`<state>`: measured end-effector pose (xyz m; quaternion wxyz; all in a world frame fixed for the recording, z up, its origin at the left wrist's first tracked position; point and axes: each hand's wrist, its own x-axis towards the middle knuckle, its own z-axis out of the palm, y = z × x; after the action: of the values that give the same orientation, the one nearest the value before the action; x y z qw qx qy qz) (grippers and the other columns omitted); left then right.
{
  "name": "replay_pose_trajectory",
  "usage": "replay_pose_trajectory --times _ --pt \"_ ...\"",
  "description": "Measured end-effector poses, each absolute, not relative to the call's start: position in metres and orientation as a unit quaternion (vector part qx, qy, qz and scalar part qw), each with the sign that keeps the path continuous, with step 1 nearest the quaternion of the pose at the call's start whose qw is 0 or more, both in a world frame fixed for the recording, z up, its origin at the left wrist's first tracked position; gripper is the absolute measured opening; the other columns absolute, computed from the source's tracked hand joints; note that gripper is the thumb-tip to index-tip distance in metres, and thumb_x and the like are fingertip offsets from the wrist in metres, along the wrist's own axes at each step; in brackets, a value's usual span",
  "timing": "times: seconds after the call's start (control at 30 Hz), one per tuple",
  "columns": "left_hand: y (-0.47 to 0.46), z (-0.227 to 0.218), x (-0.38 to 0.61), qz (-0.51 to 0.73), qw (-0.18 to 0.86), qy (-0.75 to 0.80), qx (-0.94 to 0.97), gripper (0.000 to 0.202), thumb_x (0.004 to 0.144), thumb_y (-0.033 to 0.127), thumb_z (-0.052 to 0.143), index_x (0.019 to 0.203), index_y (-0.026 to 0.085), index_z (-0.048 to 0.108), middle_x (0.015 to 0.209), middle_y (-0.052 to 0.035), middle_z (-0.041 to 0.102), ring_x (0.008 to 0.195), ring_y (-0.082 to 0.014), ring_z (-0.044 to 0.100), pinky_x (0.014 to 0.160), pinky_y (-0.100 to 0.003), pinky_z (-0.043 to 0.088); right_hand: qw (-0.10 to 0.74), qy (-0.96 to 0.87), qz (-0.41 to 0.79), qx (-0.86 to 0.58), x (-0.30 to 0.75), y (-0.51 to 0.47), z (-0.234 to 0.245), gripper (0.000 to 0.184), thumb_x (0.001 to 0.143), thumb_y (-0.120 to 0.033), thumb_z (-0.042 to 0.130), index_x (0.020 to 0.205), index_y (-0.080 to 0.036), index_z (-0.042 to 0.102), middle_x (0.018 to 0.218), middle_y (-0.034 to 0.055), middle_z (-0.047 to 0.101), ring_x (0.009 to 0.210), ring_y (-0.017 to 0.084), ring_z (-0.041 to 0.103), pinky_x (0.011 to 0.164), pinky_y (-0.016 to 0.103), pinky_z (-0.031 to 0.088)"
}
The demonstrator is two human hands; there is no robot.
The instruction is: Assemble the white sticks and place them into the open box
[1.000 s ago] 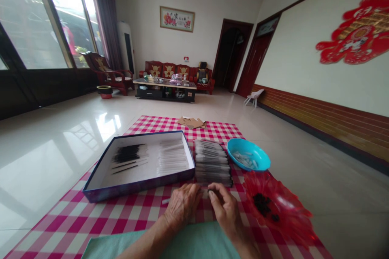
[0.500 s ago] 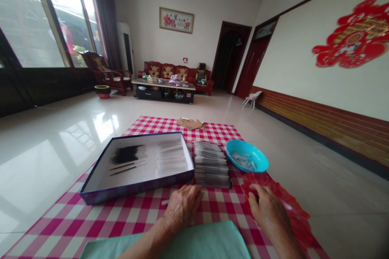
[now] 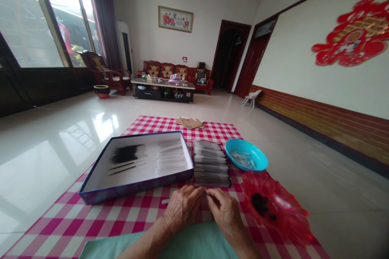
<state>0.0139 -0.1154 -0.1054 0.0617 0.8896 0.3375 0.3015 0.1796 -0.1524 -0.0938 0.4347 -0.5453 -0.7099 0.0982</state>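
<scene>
My left hand (image 3: 181,209) and my right hand (image 3: 224,213) meet fingertip to fingertip on the red-and-white checked cloth (image 3: 121,218), just in front of a stack of thin clear tubes (image 3: 210,163). Both hands are pinched closed on a small slim piece between them; I cannot make out what it is. A shallow blue-edged box (image 3: 136,166) lies to the left, with black-tipped sticks and clear tubes inside. To the right sits a red dish (image 3: 282,214) holding small black bits, and behind it a blue bowl (image 3: 246,154) with small white pieces.
A green cloth (image 3: 188,245) lies under my forearms. Cardboard scraps (image 3: 191,122) rest at the cloth's far edge. Glossy tiled floor surrounds the cloth. A coffee table (image 3: 164,88), red sofa and armchair stand far back; a small white stool (image 3: 251,97) is by the right wall.
My right hand came back from the red dish to the middle and now pinches together with my left hand. The left hand stayed in place.
</scene>
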Motion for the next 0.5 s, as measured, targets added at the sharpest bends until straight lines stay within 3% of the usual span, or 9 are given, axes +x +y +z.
replay_pose_trajectory --times 0.1,0.2,0.3,0.37,0.43,0.5 --pt "-0.117 -0.101 0.013 0.290 0.051 0.350 0.889 0.027 0.093 0.031 0.037 0.113 0.028 0.055 0.072 -0.0009 0.058 0.065 -0.0158 0.055 0.056 -0.024 0.037 0.433 -0.675 0.173 -0.572 0.188 -0.155 -0.086 0.018 0.085 -0.030 0.051 0.080 -0.018 0.063 0.067 0.0019 0.066 0.060 0.016 0.063 0.056 0.023 0.048" --pt "-0.117 -0.098 0.014 0.290 0.044 0.373 0.880 0.023 0.092 0.031 0.039 0.095 0.027 0.061 0.067 -0.0003 0.057 0.062 -0.0156 0.054 0.055 -0.024 0.035 0.438 -0.641 0.202 -0.598 0.198 -0.158 -0.078 0.022 0.088 -0.035 0.046 0.082 -0.018 0.059 0.063 0.0004 0.063 0.056 0.015 0.060 0.050 0.022 0.047" --pt "-0.116 -0.099 0.015 0.291 0.034 0.380 0.877 0.022 0.089 0.025 0.041 0.077 0.023 0.060 0.066 -0.0013 0.056 0.062 -0.0156 0.053 0.055 -0.025 0.034 0.446 -0.670 0.093 -0.586 0.200 -0.157 -0.078 0.019 0.088 -0.029 0.046 0.094 -0.016 0.059 0.085 0.0068 0.067 0.077 0.020 0.064 0.067 0.028 0.051" --pt "-0.115 -0.101 0.015 0.296 0.031 0.373 0.879 0.020 0.088 0.023 0.042 0.076 0.022 0.059 0.067 -0.0016 0.056 0.062 -0.0156 0.053 0.055 -0.024 0.035 0.416 -0.723 0.001 -0.551 0.195 -0.157 -0.079 0.021 0.088 -0.021 0.046 0.104 -0.017 0.059 0.101 0.0093 0.066 0.095 0.022 0.060 0.082 0.034 0.047" --pt "-0.115 -0.103 0.015 0.308 0.030 0.363 0.879 0.018 0.087 0.023 0.043 0.079 0.021 0.059 0.068 -0.0018 0.056 0.062 -0.0157 0.052 0.055 -0.024 0.035 0.360 -0.766 -0.046 -0.530 0.187 -0.158 -0.077 0.024 0.088 -0.013 0.044 0.102 -0.020 0.061 0.099 0.0067 0.066 0.098 0.022 0.058 0.090 0.039 0.041" --pt "-0.114 -0.105 0.015 0.317 0.030 0.354 0.879 0.018 0.087 0.022 0.043 0.078 0.021 0.059 0.068 -0.0019 0.055 0.062 -0.0156 0.052 0.056 -0.024 0.035 0.297 -0.790 -0.058 -0.533 0.179 -0.160 -0.070 0.025 0.087 -0.007 0.043 0.092 -0.023 0.063 0.086 0.0027 0.066 0.088 0.020 0.059 0.088 0.039 0.039"
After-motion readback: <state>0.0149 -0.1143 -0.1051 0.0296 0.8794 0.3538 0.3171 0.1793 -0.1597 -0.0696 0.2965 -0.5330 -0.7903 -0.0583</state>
